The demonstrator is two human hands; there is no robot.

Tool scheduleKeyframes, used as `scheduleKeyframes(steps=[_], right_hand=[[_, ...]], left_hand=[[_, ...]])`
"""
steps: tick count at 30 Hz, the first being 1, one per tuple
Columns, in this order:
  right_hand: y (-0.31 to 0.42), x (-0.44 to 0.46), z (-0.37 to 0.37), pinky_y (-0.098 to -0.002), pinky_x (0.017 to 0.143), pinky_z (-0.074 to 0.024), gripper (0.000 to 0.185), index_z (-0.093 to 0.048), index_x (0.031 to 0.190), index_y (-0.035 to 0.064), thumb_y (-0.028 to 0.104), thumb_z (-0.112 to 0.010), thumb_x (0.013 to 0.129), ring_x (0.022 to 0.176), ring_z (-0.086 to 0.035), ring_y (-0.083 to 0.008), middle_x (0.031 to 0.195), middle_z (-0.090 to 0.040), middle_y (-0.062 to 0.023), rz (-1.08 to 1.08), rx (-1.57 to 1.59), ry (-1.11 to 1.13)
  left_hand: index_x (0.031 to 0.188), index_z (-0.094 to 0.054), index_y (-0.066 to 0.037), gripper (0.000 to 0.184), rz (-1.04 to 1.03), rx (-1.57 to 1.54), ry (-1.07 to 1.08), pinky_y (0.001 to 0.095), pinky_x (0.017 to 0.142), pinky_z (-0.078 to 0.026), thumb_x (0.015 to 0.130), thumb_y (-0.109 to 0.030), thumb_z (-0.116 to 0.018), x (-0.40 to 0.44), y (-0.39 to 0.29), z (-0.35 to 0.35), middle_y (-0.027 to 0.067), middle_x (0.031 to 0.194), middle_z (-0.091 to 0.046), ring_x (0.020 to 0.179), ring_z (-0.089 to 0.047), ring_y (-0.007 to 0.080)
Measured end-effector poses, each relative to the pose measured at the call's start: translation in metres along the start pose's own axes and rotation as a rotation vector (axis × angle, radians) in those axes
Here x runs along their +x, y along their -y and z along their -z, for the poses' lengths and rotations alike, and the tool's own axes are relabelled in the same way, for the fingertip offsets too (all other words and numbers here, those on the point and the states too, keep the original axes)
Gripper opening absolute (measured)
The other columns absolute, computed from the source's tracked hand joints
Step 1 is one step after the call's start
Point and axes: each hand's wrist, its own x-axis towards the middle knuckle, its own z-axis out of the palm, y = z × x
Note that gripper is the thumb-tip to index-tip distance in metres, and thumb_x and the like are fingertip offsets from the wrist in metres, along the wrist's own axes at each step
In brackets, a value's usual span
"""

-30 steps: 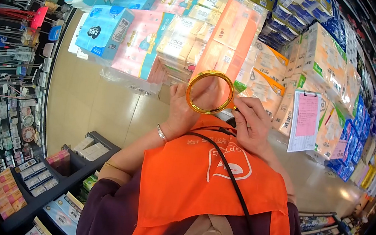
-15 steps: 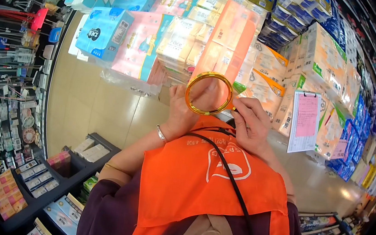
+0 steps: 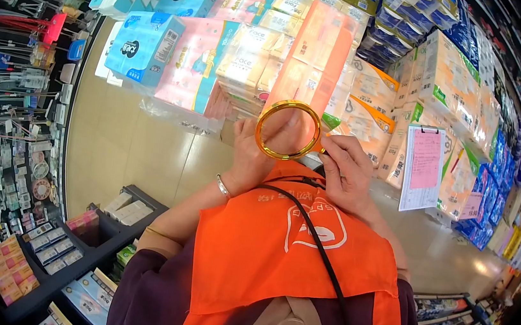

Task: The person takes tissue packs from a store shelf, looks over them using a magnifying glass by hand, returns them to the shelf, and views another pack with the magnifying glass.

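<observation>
The largest thing in the view is the wide display of plastic-wrapped tissue packs in blue, pink, cream and orange (image 3: 246, 61), which stands in front of the person. Before it is the long, flat, peach-pink pack in shiny plastic film (image 3: 316, 60), standing up at a slant from the left hand (image 3: 255, 155). This hand seems to be closed on the lower end of the pack, with the thumb laid on the front; some of the fingers are hidden. I judge that the pack is light for its length and soft inside, so it may bend if only one end is held. The film is probably a little slippery. A broad hold near the middle, without hard squeezing, would be more steady.

Smaller is the round magnifying glass with shiny gold rim and clear lens (image 3: 288, 130). It is in front of the lower end of the pack, and the left thumb shows through the lens. The right hand (image 3: 347, 166) is pinched on its handle (image 3: 322, 148), the smallest part here. The glass should be stiff and light, but the lens can probably be scratched or broken, so the handle is the proper place to hold, not the lens.
</observation>
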Motion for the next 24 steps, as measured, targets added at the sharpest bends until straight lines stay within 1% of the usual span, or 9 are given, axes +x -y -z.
scheduleKeyframes(steps=[4,6,7,9,10,16,22,24], right_hand=[[0.001,0.000,0.001,-0.0311,0.064,-0.0520,0.039,-0.066,0.115,0.0009,-0.010,-0.063,0.078,0.077,-0.064,-0.0261,0.098,-0.063,-0.0132,-0.015,0.008,0.005],[0.002,0.000,0.001,-0.0311,0.064,-0.0519,0.040,-0.066,0.115,0.0008,-0.010,-0.063,0.077,0.077,-0.064,-0.0260,0.098,-0.063,-0.0132,-0.022,0.011,0.007],[0.002,0.000,0.001,-0.0311,0.064,-0.0519,0.040,-0.066,0.115,0.0008,-0.010,-0.063,0.077,0.077,-0.064,-0.0259,0.098,-0.063,-0.0131,-0.023,0.011,0.008],[0.001,0.001,0.001,-0.0311,0.063,-0.0516,0.040,-0.066,0.116,0.0008,-0.011,-0.063,0.077,0.076,-0.064,-0.0258,0.098,-0.063,-0.0130,-0.019,0.009,0.005],[0.001,0.001,0.001,-0.0311,0.063,-0.0515,0.040,-0.066,0.116,0.0007,-0.011,-0.063,0.077,0.076,-0.064,-0.0258,0.098,-0.063,-0.0129,-0.014,0.008,0.002],[-0.001,0.001,0.000,-0.0312,0.062,-0.0509,0.040,-0.066,0.115,0.0006,-0.011,-0.063,0.077,0.075,-0.063,-0.0255,0.097,-0.063,-0.0127,-0.004,0.013,-0.013],[-0.001,0.002,0.001,-0.0311,0.062,-0.0512,0.040,-0.066,0.114,0.0007,-0.010,-0.064,0.076,0.076,-0.063,-0.0256,0.097,-0.063,-0.0128,0.000,0.000,-0.003],[-0.001,0.002,0.001,-0.0312,0.063,-0.0514,0.039,-0.066,0.114,0.0008,-0.010,-0.064,0.076,0.076,-0.064,-0.0259,0.097,-0.063,-0.0129,-0.004,0.002,-0.001]], left_hand=[[0.106,-0.068,-0.015,0.034,-0.038,0.017,-0.014,0.0386,0.075,-0.038,0.073,-0.007,-0.067,-0.001,0.007,-0.005,0.0043,0.126,-0.061,0.085,-0.052,0.0242],[0.105,-0.069,-0.015,0.034,-0.033,0.019,-0.014,0.0376,0.074,-0.040,0.073,-0.005,-0.068,0.000,0.005,-0.003,0.0029,0.123,-0.062,0.086,-0.054,0.0234],[0.105,-0.070,-0.014,0.034,-0.019,0.016,-0.010,0.0355,0.074,-0.043,0.073,-0.002,-0.071,0.002,0.002,-0.001,0.0003,0.117,-0.064,0.090,-0.057,0.0216],[0.104,-0.072,-0.013,0.034,0.013,-0.004,-0.012,0.0334,0.074,-0.046,0.073,0.001,-0.073,0.007,-0.004,0.003,-0.0025,0.110,-0.066,0.094,-0.060,0.0197],[0.104,-0.072,-0.012,0.034,0.030,-0.020,-0.018,0.0333,0.074,-0.046,0.073,0.001,-0.073,0.009,-0.007,0.004,-0.0026,0.110,-0.066,0.093,-0.060,0.0196],[0.105,-0.071,-0.011,0.033,-0.021,0.016,-0.017,0.0327,0.072,-0.046,0.074,0.001,-0.073,0.006,-0.002,0.001,-0.0009,0.106,-0.066,0.089,-0.060,0.0194],[0.105,-0.069,-0.010,0.031,0.056,-0.090,0.006,0.0323,0.066,-0.047,0.077,0.002,-0.072,0.009,-0.003,0.002,0.0030,0.096,-0.066,0.084,-0.061,0.0211],[0.106,-0.068,-0.010,0.032,0.046,-0.093,0.005,0.0324,0.065,-0.047,0.077,0.002,-0.072,0.009,-0.003,0.002,0.0035,0.095,-0.065,0.083,-0.061,0.0215]])
